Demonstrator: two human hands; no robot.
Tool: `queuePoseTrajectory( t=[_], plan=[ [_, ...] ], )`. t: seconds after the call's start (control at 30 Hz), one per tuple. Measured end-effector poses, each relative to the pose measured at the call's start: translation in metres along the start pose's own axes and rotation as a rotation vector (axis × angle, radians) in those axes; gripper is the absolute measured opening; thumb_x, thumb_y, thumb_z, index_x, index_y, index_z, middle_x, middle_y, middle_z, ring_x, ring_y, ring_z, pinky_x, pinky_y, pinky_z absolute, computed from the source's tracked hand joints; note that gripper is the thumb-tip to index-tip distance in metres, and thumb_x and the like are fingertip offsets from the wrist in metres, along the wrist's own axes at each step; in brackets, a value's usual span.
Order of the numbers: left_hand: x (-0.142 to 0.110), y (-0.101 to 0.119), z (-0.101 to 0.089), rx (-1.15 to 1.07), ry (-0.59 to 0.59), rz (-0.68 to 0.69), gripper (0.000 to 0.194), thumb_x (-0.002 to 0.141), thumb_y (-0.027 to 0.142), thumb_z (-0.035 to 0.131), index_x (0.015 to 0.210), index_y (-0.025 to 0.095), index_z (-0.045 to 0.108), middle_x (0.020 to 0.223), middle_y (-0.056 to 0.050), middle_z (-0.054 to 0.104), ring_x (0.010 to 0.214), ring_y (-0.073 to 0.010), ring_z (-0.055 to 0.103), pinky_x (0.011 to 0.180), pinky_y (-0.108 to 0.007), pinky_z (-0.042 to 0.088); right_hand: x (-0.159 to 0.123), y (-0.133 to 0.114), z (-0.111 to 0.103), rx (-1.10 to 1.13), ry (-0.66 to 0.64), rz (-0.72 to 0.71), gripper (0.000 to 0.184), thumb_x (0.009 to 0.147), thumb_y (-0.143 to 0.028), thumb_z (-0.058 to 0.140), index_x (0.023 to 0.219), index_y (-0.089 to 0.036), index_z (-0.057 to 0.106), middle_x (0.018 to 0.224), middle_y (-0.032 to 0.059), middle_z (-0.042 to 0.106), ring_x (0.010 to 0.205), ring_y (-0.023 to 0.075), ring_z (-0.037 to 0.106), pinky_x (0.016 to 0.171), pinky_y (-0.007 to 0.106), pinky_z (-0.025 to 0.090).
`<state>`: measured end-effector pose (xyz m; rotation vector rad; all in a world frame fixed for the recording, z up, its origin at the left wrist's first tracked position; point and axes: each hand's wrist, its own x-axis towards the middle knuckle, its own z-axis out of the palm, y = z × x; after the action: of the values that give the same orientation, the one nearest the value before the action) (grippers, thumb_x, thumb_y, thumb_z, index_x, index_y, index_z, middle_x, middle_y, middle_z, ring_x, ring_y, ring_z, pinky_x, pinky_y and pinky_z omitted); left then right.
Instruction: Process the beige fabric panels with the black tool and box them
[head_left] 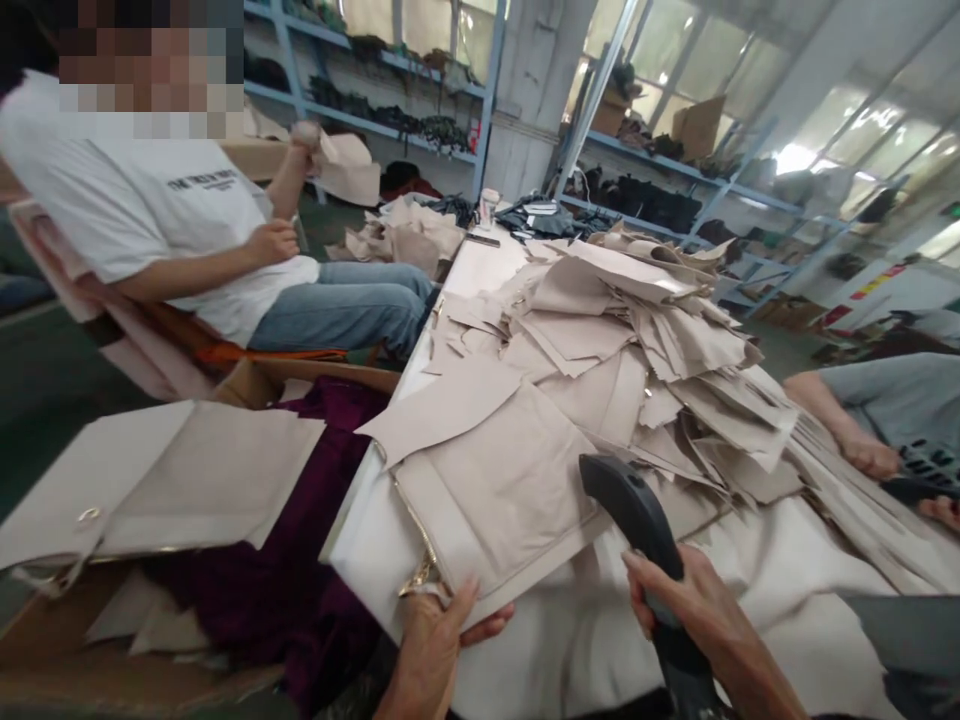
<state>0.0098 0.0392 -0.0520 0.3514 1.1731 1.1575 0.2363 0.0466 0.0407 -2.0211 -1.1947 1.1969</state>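
In my left hand (442, 640) is the lower edge of a beige bag panel (510, 490), thumb on top and fingers beneath. A gold zipper (412, 515) runs along its left side, with a gold metal pull (421, 575) close to my fingers. My right hand (694, 610) is wrapped around the handle of a black handheld tool (626, 500) with a curved body. The tool's blunt head is over the panel's right edge; whether it touches the panel, I cannot tell.
Beige pieces pile up on the white table (367, 560). At left, another beige panel (210, 480) lies over purple cloth (300, 560) and a cardboard box (60, 660). One person (187, 230) sits at left, holding a beige piece; another person's arm (847, 430) shows at right. Shelves (390, 60) stand behind.
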Motion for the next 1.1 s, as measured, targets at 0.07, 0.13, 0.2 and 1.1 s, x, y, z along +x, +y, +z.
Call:
queuePoseTrajectory(
  t=[0.07,0.13,0.2,1.1],
  plan=[
    [-0.004,-0.002,-0.004,0.012,-0.040,0.000,0.055,0.060,0.041,0.078,0.101,0.014,0.053,0.089,-0.012,0.073,0.059,-0.0256,0.070,0.052,-0.035,0.059,0.007,-0.001,0.004,0.022,0.021,0.020,0.040,0.071,-0.053,0.060,0.057,-0.016,0.054,0.042,0.0014,0.054,0.038,0.0135,0.052,0.042,0.024,0.042],
    [-0.007,-0.004,-0.014,0.078,-0.096,-0.045,0.051,0.065,0.046,0.074,0.100,0.014,0.055,0.089,-0.012,0.073,0.061,-0.0247,0.070,0.054,-0.034,0.059,0.014,-0.004,0.004,0.044,0.066,0.015,0.042,0.072,-0.055,0.060,0.057,-0.016,0.053,0.043,0.0013,0.054,0.039,0.0134,0.052,0.042,0.024,0.042],
    [-0.009,0.000,-0.033,0.248,-0.257,-0.166,0.044,0.069,0.052,0.068,0.088,0.013,0.060,0.079,-0.013,0.073,0.058,-0.0226,0.069,0.053,-0.030,0.056,0.016,-0.007,0.001,0.023,0.134,-0.015,0.044,0.073,-0.056,0.060,0.057,-0.017,0.052,0.044,0.0017,0.055,0.040,0.0136,0.052,0.042,0.024,0.042],
    [0.120,0.136,-0.073,1.186,-0.278,1.108,0.030,0.091,0.019,0.038,0.085,0.018,0.067,0.082,-0.005,0.065,0.079,-0.0159,0.059,0.075,-0.026,0.045,-0.005,-0.068,0.126,0.030,-0.481,-0.143,0.023,0.076,-0.036,0.059,0.077,-0.015,0.049,0.053,-0.0035,0.053,0.040,0.0094,0.050,0.039,0.021,0.044]
  ],
)
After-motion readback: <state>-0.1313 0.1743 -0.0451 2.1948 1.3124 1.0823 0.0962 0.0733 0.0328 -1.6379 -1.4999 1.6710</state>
